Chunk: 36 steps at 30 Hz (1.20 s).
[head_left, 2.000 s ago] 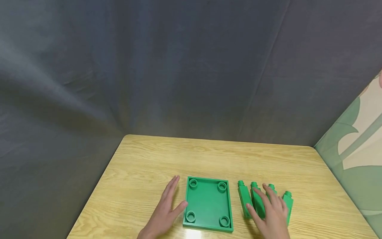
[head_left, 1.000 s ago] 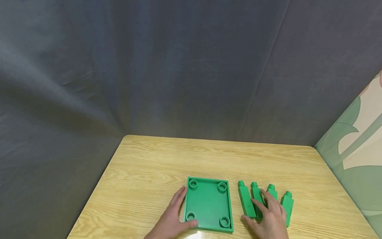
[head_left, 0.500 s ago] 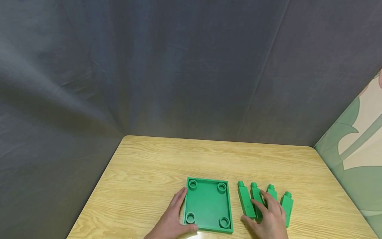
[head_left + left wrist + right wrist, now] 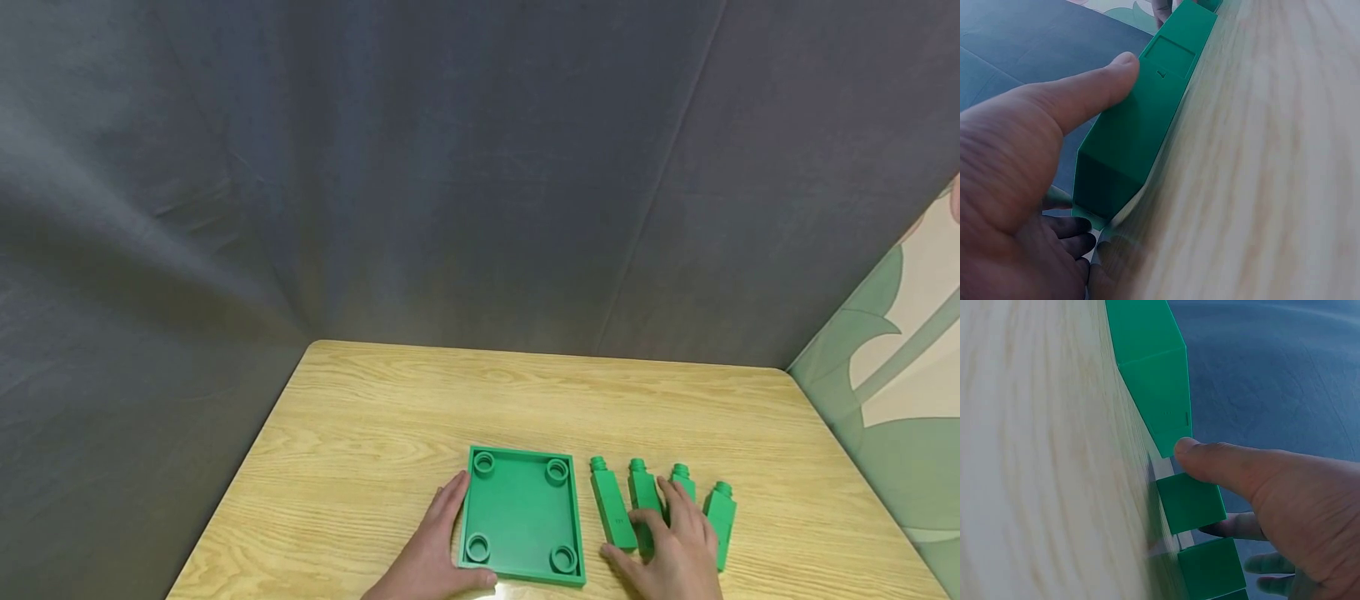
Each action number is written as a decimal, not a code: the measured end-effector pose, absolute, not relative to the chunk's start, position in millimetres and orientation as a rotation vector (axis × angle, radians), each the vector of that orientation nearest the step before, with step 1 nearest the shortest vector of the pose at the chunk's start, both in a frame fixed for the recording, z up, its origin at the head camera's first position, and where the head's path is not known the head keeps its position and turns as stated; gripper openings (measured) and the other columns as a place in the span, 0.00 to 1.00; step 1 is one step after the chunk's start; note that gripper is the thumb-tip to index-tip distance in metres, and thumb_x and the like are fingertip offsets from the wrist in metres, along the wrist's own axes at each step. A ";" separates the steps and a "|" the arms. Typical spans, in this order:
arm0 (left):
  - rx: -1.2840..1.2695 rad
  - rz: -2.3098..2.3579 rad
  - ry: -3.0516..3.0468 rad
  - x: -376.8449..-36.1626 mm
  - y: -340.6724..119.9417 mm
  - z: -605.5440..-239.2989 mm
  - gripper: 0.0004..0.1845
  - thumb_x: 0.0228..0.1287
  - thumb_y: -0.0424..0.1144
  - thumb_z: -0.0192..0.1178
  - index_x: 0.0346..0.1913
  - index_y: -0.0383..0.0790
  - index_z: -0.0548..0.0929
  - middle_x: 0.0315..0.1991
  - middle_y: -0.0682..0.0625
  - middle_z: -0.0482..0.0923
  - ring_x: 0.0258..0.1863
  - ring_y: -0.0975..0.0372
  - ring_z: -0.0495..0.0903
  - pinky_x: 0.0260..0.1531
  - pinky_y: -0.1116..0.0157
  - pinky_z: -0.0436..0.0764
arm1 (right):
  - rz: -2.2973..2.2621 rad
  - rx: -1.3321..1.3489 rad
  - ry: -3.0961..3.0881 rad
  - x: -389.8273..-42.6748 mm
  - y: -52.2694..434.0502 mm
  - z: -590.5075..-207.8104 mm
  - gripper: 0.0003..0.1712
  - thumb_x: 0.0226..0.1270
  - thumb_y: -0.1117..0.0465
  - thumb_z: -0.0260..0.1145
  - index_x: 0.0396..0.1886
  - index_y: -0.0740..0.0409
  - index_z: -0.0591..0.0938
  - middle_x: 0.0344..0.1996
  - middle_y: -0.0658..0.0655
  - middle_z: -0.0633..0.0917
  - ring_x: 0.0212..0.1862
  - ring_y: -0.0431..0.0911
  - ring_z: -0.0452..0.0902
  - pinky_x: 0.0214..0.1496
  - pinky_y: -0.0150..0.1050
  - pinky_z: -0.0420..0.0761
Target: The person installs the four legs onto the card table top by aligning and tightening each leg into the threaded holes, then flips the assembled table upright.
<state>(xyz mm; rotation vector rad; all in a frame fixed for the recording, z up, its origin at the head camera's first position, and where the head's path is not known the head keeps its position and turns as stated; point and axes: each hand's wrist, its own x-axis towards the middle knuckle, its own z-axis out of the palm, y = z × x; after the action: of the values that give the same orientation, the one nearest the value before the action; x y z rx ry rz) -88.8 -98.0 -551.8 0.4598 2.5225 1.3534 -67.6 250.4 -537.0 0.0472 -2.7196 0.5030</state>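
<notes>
Left hand (image 4: 431, 558) steadies green tray (image 4: 522, 517), thumb curled on its near edge; right hand (image 4: 673, 552) pinches second green peg (image 4: 645, 504), judged next to lift and seat it in a tray socket

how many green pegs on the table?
4, lying in a row right of the tray: leftmost, second, third partly under the right hand, and rightmost.
</notes>
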 end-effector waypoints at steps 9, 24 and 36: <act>0.471 1.326 2.556 -88.6 -96.9 -551.2 0.74 0.40 0.71 0.76 0.84 0.53 0.40 0.83 0.50 0.44 0.80 0.40 0.44 0.67 0.32 0.61 | 0.497 0.093 -2.630 -67.9 246.4 -541.3 0.28 0.34 0.43 0.87 0.29 0.55 0.85 0.65 0.71 0.73 0.69 0.68 0.60 0.64 0.71 0.57; 0.475 1.314 2.543 -88.3 -97.0 -550.3 0.73 0.42 0.70 0.76 0.84 0.54 0.40 0.83 0.49 0.44 0.80 0.39 0.43 0.68 0.31 0.59 | 0.584 -0.020 -2.483 -67.6 242.2 -539.4 0.22 0.35 0.50 0.82 0.27 0.59 0.85 0.58 0.68 0.80 0.66 0.68 0.64 0.68 0.70 0.55; 0.455 1.296 2.551 -87.2 -96.7 -550.8 0.71 0.44 0.72 0.74 0.84 0.56 0.39 0.83 0.51 0.44 0.80 0.39 0.43 0.67 0.31 0.59 | 0.673 -0.150 -2.418 -67.0 237.0 -535.3 0.19 0.38 0.53 0.78 0.27 0.63 0.87 0.54 0.66 0.83 0.65 0.66 0.67 0.62 0.70 0.61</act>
<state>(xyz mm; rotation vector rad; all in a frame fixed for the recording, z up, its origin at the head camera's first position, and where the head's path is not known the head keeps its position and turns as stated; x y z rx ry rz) -87.2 -96.7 -550.8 0.4553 2.5506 1.2965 -67.0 237.0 -535.3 -0.1500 -2.4183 0.6729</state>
